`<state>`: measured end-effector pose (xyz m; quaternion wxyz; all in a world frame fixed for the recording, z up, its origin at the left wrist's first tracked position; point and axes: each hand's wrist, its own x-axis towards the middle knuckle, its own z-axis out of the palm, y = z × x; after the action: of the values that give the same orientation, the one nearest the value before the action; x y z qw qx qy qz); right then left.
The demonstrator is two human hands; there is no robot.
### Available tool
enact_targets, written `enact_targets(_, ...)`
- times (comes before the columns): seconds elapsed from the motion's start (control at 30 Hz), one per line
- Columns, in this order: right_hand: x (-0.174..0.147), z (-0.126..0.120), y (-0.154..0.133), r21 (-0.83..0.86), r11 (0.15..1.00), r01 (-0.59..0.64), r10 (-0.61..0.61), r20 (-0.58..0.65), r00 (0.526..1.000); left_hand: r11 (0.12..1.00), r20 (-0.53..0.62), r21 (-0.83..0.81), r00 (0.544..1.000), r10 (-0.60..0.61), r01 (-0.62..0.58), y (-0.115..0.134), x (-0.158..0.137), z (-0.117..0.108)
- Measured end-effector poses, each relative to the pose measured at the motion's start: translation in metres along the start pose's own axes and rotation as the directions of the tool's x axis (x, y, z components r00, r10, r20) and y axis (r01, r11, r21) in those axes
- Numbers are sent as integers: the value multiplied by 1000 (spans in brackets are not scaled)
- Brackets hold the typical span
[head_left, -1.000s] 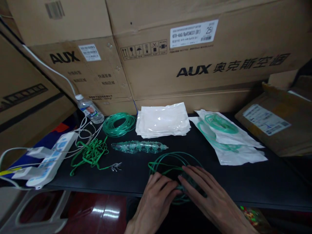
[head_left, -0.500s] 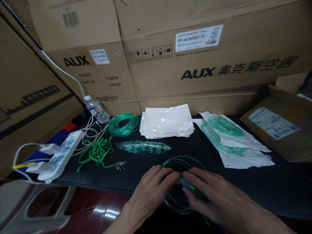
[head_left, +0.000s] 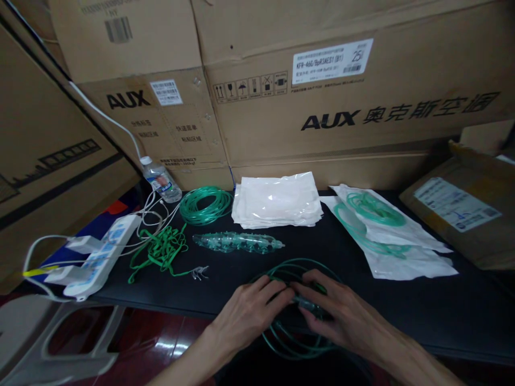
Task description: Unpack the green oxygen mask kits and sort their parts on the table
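Observation:
At the table's near edge, a loose coil of green plastic tubing (head_left: pixel 295 354) spreads around and below both hands. My left hand (head_left: pixel 257 303) is closed, with fingertips pinched on the tubing at the coil's upper left. Curled over a clear greenish plastic piece (head_left: pixel 308 304) within the coil is my right hand (head_left: pixel 338 308); its fingers hide most of that piece. A bit of bright green strap (head_left: pixel 319 288) shows between the right fingers. Beyond the hands lies a nested row of clear green plastic masks (head_left: pixel 239 242).
Farther back are a second tubing coil (head_left: pixel 206 205), a stack of white pouches (head_left: pixel 277 201) and pouches with tubing (head_left: pixel 396 249). Left stand green straps (head_left: pixel 163 249), small clips (head_left: pixel 200 272), a power strip (head_left: pixel 107 257) and a bottle (head_left: pixel 161 182). Cardboard boxes (head_left: pixel 257 128) wall the back.
Both hands have shifted slightly on the coil, and the right fingers have lifted and spread somewhat. More of the clear piece and a green strap show. The coil's lower loops hang differently.

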<state>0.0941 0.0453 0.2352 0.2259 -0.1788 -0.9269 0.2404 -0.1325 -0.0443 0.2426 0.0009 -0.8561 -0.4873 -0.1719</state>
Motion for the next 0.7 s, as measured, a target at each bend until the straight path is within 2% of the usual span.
enact_targets(0.1,-1,2,5,-67,996,51,-52,-6,999,999,34,2,999,39,-39,-3,0,-2)
enact_targets(0.2,4,0,6,-179,978,106,-107,3,994,998,15,9,998,68,-68,-7,6,-3)
enact_targets(0.27,7,-1,6,-308,937,165,-166,24,986,998,3,13,998,65,-65,-9,10,-2)
enact_targets(0.37,9,-3,6,-492,830,261,-258,76,963,1000,6,16,1000,12,-12,-10,14,3)
enact_targets(0.47,9,-5,8,-561,773,296,-301,87,950,1000,8,-6,1000,-15,15,-11,14,8)
enact_targets(0.57,10,-7,10,-477,843,248,-260,41,965,999,-67,-49,998,0,-3,-13,11,11)
enact_targets(0.63,13,-10,8,-321,932,170,-170,27,985,997,-146,-75,989,8,-19,-14,10,12)
enact_targets(0.7,17,-14,5,-98,994,40,-36,39,999,995,-203,-93,979,4,-23,-13,10,13)
